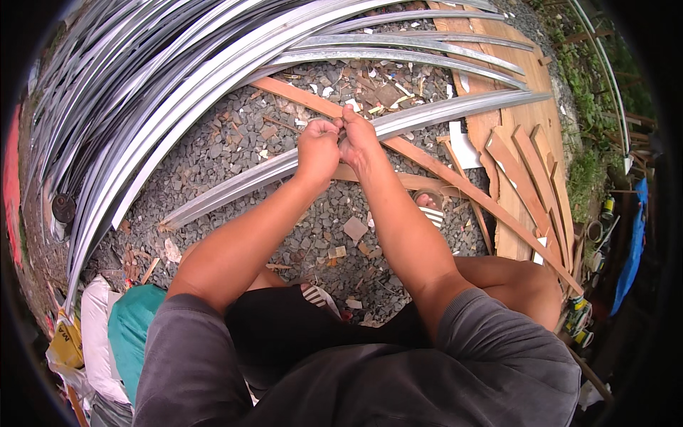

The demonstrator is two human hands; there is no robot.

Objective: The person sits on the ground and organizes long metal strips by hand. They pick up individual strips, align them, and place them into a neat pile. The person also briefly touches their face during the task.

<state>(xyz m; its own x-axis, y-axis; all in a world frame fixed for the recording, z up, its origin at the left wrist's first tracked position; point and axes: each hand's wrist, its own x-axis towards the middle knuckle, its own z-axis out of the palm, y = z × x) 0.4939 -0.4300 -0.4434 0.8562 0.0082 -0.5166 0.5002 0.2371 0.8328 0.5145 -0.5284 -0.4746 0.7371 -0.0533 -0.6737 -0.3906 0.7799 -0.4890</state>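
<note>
My left hand [317,148] and my right hand [358,135] are close together, thumbs up, above a long galvanised metal channel [245,183]. Both have their fingers curled closed. Whatever is pinched between them is too small or too hidden to name. Running slantwise behind and under my hands, the channel has its left end on the gravel and its right end over wooden boards. A long narrow wooden strip [455,178] crosses it near my hands. Another short piece of wood [409,181] shows just below my right wrist.
A large bundle of metal channels [171,99] fills the upper left. Plywood [512,213] with loose wooden slats [537,171] lies at the right. Gravel [228,142] with scraps covers the ground. White and teal sacks [135,331] stand lower left, cans [580,320] lower right.
</note>
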